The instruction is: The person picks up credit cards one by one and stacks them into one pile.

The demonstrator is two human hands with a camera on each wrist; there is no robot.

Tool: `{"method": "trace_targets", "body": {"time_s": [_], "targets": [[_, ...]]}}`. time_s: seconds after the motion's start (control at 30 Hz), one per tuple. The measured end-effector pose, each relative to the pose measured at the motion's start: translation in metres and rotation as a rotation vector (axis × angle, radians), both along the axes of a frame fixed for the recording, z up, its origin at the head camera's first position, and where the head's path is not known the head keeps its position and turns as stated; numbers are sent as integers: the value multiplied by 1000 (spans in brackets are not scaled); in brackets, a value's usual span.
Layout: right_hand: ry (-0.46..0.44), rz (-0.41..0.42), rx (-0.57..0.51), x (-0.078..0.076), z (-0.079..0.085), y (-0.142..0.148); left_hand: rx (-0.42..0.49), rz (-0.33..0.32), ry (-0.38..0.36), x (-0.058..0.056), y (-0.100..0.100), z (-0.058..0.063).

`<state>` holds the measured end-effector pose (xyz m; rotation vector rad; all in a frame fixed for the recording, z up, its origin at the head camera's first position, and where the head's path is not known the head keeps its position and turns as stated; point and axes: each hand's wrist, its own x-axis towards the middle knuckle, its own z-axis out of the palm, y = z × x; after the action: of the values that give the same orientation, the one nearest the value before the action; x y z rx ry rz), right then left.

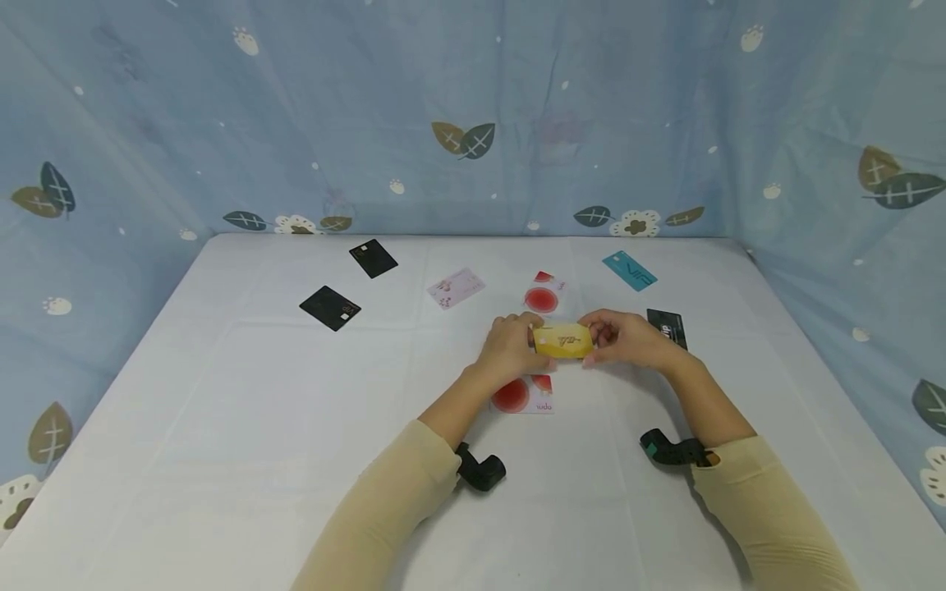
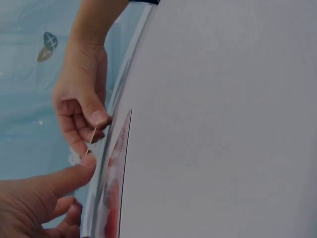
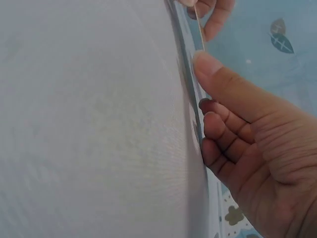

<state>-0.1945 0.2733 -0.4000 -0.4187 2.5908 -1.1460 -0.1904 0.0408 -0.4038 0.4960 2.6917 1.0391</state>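
Observation:
A yellow card is held between both hands near the middle of the table. At its left end my left hand pinches it between thumb and fingers. The opposite end is pinched by my right hand. Seen from the left wrist, the card shows as a thin edge between the two hands. Below my left hand lies a white card with red circles, partly covered by that hand. A similar red-and-white card lies just beyond the yellow one.
Two black cards lie at the back left. A pale pink floral card rests at the back middle. To the right are a blue VIP card and a black card, partly hidden by my right hand. A patterned curtain surrounds the white table.

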Motion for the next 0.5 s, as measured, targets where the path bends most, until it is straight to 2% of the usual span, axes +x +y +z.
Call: {"method": "trace_targets", "body": {"time_s": [0.27,0.5], "targets": [[22,11,19,8,5,-5,44,-91,-9,1,-14,4],[9,10,-11,17,8,-9,53,-148,-20,4,-25,10]]}}
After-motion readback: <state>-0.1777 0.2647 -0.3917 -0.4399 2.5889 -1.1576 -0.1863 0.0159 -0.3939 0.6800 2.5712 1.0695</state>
